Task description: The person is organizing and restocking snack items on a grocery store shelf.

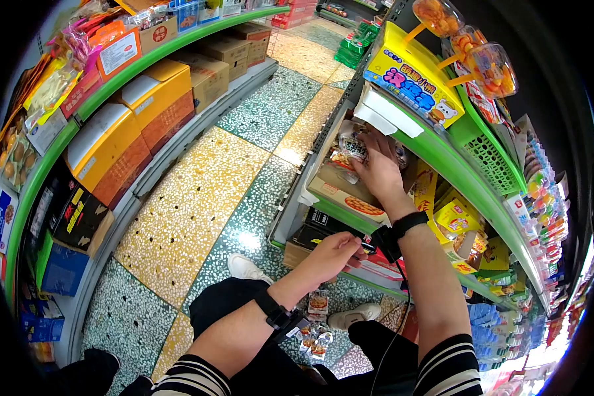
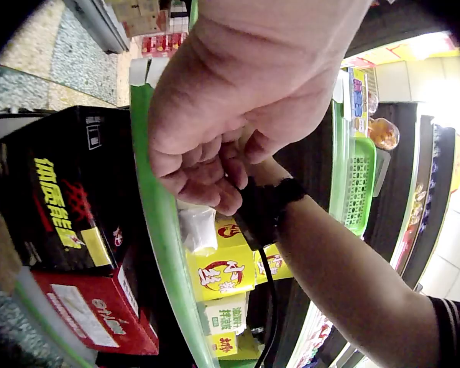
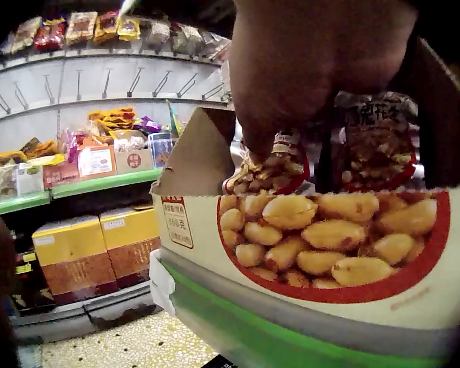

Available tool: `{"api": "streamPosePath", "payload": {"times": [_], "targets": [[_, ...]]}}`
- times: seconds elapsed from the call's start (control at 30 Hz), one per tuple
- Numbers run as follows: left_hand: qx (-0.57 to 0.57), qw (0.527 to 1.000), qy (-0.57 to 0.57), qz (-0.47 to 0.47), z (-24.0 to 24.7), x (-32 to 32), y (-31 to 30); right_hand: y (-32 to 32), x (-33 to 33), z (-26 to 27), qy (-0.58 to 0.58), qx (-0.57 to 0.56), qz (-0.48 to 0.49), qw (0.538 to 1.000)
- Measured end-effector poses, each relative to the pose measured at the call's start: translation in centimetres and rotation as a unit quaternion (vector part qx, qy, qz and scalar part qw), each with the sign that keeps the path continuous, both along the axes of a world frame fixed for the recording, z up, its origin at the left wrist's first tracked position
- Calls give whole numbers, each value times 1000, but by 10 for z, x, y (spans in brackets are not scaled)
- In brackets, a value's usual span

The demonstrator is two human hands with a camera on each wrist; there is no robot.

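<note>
The right hand [image 1: 378,166] pinches a peanut packet [image 3: 270,167] in the box [image 3: 314,261], while the left hand [image 1: 333,254] grips the wrist strap [image 2: 270,203].

Blue Chinese lettering, yellow box [image 1: 412,82] at one o'clock; yellow lettering, black carton [image 2: 61,199] at nine; peanut box [image 3: 314,253] label: none sharp enough to read.

Left hand [image 2: 230,115] up close, fingers curled in, tips pinching the black wrist strap [image 2: 264,207] on the other forearm [image 2: 345,284]. A black cable [image 2: 270,307] drops from the strap. Left: black box [image 2: 54,192] over red box [image 2: 92,310]. Green shelf edge [image 2: 165,253] runs between, yellow packets [image 2: 222,276] behind it, green basket [image 2: 360,184] far right.
</note>
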State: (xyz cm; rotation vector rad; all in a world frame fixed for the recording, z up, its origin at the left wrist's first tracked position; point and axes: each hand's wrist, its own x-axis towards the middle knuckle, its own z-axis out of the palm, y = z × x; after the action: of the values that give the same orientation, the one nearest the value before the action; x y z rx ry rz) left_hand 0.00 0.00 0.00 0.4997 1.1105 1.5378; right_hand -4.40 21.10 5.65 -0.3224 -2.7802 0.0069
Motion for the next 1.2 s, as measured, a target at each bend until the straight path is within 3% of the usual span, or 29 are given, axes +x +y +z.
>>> {"api": "streamPosePath", "payload": {"times": [0.07,0.17,0.27,0.97,1.07,1.2], "targets": [[0,1000,3,4,-1,0,-1,-4,1,-1,9,-8,-9,1000],[5,1000,4,5,2,5,5,-31,12,21,-39,82,-72,993],[-1,1000,4,13,0,5,3,-26,7,7,-19,126,-80,989],[-2,1000,22,9,-3,2,2,-21,5,-3,47,137,-23,989],[-1,1000,25,13,0,2,0,-21,10,0,52,99,-19,994],[41,999,11,33,-13,5,2,-22,23,1,104,143,5,984]]}}
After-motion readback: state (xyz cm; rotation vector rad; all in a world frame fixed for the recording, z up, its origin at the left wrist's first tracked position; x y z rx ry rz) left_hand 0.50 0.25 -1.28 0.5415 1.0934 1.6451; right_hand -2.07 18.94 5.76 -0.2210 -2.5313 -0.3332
